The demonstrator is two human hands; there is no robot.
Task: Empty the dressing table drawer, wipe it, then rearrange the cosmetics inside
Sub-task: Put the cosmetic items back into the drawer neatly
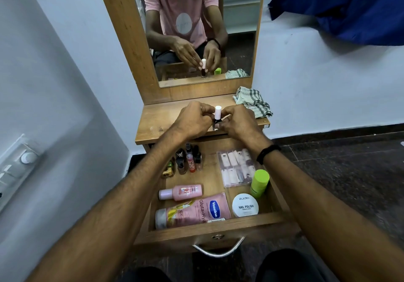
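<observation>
Both hands hold one nail polish bottle (217,115) with a white cap and dark body, upright over the dressing table top (157,117). My left hand (193,118) pinches it from the left, my right hand (239,121) from the right. Below, the wooden drawer (216,227) is pulled out. It holds several small bottles (188,158) at the back left, a pink bottle (180,192), a pink Vaseline tube (194,212), a white nail polish remover tub (245,205), a green-capped bottle (259,182) and a clear packet of nail tips (236,168).
A checked cloth (253,102) lies crumpled on the right of the table top. The mirror (196,30) stands behind it in a wooden frame. A switch panel (17,168) is on the left wall. A blue fabric (341,6) hangs at upper right. The drawer handle (218,250) faces me.
</observation>
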